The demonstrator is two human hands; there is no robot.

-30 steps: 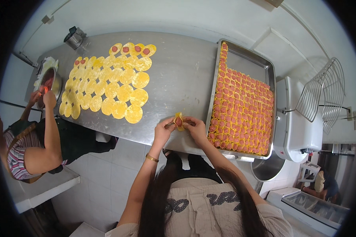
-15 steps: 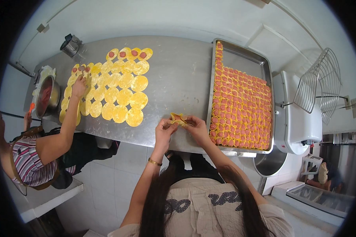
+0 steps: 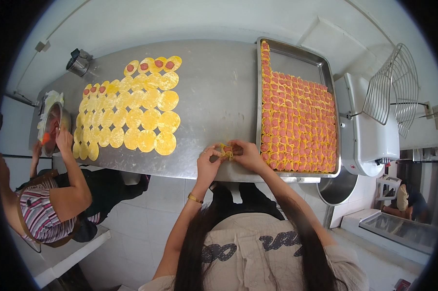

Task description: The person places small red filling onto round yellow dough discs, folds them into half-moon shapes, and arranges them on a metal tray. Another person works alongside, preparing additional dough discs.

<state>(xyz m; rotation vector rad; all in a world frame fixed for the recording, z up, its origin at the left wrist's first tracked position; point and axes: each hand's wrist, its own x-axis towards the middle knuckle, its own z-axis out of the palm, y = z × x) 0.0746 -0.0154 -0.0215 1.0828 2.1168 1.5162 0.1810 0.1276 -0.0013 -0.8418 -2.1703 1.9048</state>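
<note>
Between my fingertips, over the table's near edge, is a small dumpling (image 3: 226, 152), its yellow wrapper gathered up around a pink filling. My left hand (image 3: 209, 157) pinches it from one side, and my right hand (image 3: 245, 155) closes on it from the other, partly hiding it. Just right of my right hand lies a metal tray (image 3: 296, 63) packed with rows of open-topped dumplings (image 3: 299, 123). To the left, round yellow wrappers (image 3: 151, 119) lie in overlapping rows on the steel table (image 3: 209, 87). Several at the far side carry balls of pink filling (image 3: 158, 63).
At the left a co-worker (image 3: 49, 208) has both hands at a metal bowl (image 3: 54, 121) of pink filling. A metal cup (image 3: 77, 65) stands at the far left. Beyond the tray is a white mixer (image 3: 362, 126) with a wire guard (image 3: 393, 87); another person (image 3: 405, 201) is farther right.
The wrapper between my fingers has been drawn in tighter around its filling. The co-worker's hand has moved from the wrappers back to the bowl. My view has shifted slightly.
</note>
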